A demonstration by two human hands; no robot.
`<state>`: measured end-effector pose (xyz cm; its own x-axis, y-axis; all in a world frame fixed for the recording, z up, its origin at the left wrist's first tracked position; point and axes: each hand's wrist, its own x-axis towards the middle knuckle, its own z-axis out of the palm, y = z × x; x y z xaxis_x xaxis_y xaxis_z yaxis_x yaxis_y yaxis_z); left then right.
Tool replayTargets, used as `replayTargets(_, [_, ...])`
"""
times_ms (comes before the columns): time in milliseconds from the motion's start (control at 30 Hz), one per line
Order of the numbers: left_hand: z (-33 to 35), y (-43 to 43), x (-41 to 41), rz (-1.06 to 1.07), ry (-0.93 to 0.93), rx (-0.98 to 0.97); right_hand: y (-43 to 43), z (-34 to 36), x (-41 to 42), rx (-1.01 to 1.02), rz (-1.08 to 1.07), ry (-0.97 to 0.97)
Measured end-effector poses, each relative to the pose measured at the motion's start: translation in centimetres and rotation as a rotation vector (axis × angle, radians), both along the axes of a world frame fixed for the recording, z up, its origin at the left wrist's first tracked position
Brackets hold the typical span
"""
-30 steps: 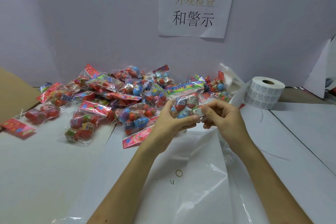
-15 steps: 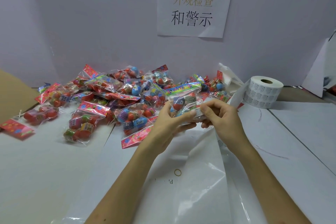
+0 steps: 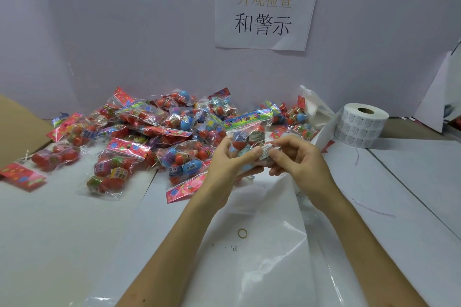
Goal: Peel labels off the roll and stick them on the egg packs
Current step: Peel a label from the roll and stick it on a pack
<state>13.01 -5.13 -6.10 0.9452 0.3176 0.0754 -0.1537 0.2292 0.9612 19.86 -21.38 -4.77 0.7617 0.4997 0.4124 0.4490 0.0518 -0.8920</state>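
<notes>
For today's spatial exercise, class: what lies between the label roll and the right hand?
In the head view, a loose white paper strip trails from the label roll toward the right hand.

Hidden, cut off, unreadable.
Print on label (image 3: pixel 265 151) too small to read; same on the roll (image 3: pixel 360 125). Lower part of held pack (image 3: pixel 249 133) hidden behind the left hand (image 3: pixel 224 165); right hand (image 3: pixel 299 160) covers the label's right end. Both forearms cut by bottom edge. Cardboard (image 3: pixel 15 127) cut by left edge. Red pack (image 3: pixel 21 177) at far left blurred. Rear packs of pile (image 3: pixel 174 117) half buried under others.
</notes>
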Motion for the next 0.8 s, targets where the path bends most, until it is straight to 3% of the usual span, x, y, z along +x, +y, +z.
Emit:
replayTargets(233, [-0.04,-0.07,-0.05,0.0,-0.006,0.017,0.15,-0.11,0.02,-0.01,-0.016,0.071])
replayTargets(400, [0.04,-0.22,0.0,-0.066,0.023,0.075,0.16,-0.11,-0.14,-0.055,-0.104,0.014])
replayTargets(800, [0.34,0.17,0.07,-0.135,0.04,-0.022,-0.16,0.23,-0.09,-0.026,-0.078,0.056])
